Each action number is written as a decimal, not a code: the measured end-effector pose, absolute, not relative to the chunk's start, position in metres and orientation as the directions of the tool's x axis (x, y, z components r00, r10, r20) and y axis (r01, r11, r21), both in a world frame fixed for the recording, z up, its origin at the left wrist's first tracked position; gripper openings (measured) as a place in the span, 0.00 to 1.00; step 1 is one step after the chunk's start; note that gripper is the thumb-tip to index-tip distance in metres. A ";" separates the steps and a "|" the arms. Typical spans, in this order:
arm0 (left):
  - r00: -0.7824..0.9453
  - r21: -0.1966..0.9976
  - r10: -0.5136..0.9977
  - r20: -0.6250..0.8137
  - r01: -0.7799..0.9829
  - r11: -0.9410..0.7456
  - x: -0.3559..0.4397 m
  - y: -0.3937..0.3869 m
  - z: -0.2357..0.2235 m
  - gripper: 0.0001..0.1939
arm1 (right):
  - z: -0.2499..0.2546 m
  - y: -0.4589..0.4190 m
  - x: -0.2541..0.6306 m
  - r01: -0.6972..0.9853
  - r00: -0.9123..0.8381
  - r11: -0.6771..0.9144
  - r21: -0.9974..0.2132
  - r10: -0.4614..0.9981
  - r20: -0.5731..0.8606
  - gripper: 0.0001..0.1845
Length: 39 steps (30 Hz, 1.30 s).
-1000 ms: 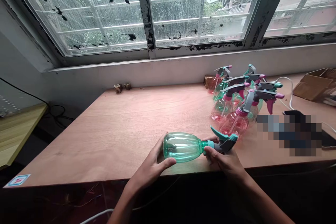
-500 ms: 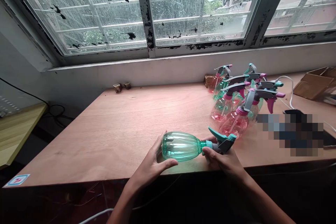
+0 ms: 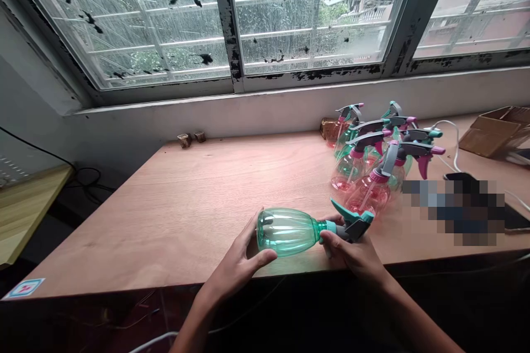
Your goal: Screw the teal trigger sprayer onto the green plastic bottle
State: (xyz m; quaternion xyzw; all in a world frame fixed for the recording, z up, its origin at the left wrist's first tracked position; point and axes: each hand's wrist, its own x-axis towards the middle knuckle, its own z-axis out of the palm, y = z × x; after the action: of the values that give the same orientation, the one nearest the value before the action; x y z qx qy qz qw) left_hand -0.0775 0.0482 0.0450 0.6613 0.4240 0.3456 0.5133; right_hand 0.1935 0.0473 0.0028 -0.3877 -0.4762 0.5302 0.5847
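Beyond the held green bottle (image 3: 287, 231), spray bottles (image 3: 367, 190) cluster.

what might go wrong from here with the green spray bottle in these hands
The green bottle lies sideways between the left hand at its base and the right hand at the spray head. Its smooth wall might slip if the left hand's hold loosens.

It is also close to the crowded spray bottles; a swing that way could knock one over.

Both hands are near the table's front edge, so a dropped bottle might roll off.
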 end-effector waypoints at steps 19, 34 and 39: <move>0.408 0.958 0.909 0.083 0.218 -0.185 -0.073 0.047 0.045 0.52 | 0.004 0.048 0.195 -0.278 -0.022 0.145 -0.950 0.987 0.157 0.17; 0.403 0.946 0.913 0.063 0.267 -0.183 -0.072 0.045 0.051 0.50 | 0.008 0.049 0.193 -0.335 0.007 0.148 -0.930 0.988 0.155 0.15; 0.405 0.965 0.914 0.035 0.223 -0.136 -0.075 0.047 0.046 0.51 | 0.007 0.047 0.193 -0.281 -0.014 0.155 -0.947 0.986 0.166 0.16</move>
State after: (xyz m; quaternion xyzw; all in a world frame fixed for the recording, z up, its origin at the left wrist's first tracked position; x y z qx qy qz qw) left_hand -0.0749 0.0470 0.0456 0.6707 0.4238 0.3438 0.5025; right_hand 0.1929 0.0471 0.0070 -0.3728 -0.4726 0.5324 0.5951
